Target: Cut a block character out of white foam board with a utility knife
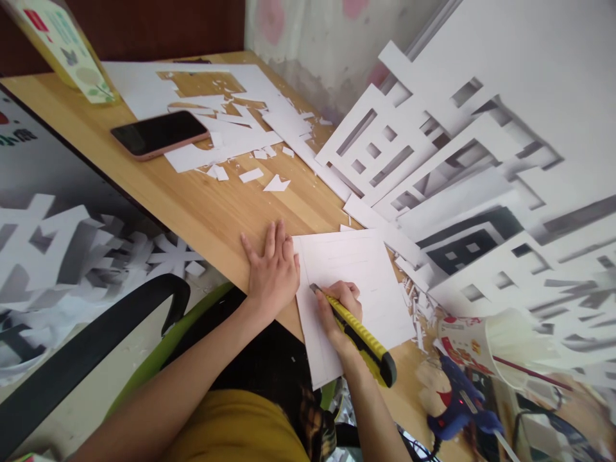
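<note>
A white sheet of board (370,276) with faint pencil lines lies at the table's front edge, one corner jutting past it. My right hand (339,308) is closed around a yellow and black utility knife (363,337) and rests on the sheet. The knife's handle slants down to the right; its front end lies by my thumb, and I cannot make out the blade's tip. Flat on the wood, fingers stretched out, my left hand (274,266) sits against the sheet's left edge and holds nothing.
A phone (161,133), a cut-out white board (139,80), scraps (251,174) and a drink bottle (77,58) are on the far table (212,205). Cut white character panels (385,141) lean at right. A blue glue gun (459,401) and paper cup (474,343) stand lower right.
</note>
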`<state>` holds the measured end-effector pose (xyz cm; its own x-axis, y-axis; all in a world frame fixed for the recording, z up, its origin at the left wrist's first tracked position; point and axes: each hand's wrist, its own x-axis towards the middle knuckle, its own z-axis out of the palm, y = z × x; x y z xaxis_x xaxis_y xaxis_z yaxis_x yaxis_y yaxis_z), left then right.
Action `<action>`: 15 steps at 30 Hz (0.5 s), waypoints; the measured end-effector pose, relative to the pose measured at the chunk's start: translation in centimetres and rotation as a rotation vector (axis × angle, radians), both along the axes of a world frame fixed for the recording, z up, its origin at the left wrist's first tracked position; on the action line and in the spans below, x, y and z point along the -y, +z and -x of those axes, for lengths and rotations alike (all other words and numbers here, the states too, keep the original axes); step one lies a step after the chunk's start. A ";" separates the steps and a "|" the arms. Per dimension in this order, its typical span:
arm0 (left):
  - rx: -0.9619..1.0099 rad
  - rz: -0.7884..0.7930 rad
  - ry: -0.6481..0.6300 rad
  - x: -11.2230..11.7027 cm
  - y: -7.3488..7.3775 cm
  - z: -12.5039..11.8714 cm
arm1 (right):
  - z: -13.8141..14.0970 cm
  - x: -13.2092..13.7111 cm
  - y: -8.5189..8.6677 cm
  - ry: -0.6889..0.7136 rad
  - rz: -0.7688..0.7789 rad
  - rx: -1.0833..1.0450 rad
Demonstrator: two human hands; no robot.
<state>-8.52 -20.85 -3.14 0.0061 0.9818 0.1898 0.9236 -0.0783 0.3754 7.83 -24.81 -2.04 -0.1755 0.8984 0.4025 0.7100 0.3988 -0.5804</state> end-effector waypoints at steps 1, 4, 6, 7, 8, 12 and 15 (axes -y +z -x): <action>-0.007 -0.004 0.000 0.0 -0.1 0.0 | -0.1 0.2 -0.1 -0.018 -0.012 -0.032; -0.032 -0.022 0.016 0.0 -0.1 0.1 | -0.3 0.8 -0.4 -0.134 -0.083 -0.175; -0.046 -0.030 0.029 0.0 0.0 0.0 | -0.2 1.0 -0.8 -0.222 -0.133 -0.267; -0.048 -0.032 0.033 0.1 0.1 0.0 | -0.2 1.1 -0.9 -0.259 -0.150 -0.301; -0.042 -0.038 0.042 0.1 0.2 0.0 | 0.0 1.0 -1.0 -0.287 -0.161 -0.324; 0.086 -0.101 0.071 -0.3 0.1 0.7 | 0.4 0.6 -0.9 -0.335 -0.277 -0.306; 0.356 -0.137 0.082 -1.1 0.1 1.8 | 0.6 0.5 -0.6 -0.352 -0.420 -0.274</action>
<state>-10.37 -19.71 -3.09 -0.1609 0.9418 0.2952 0.7429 -0.0814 0.6645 7.26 -25.34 -2.61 0.2629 0.6386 0.7232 0.6876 0.4018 -0.6048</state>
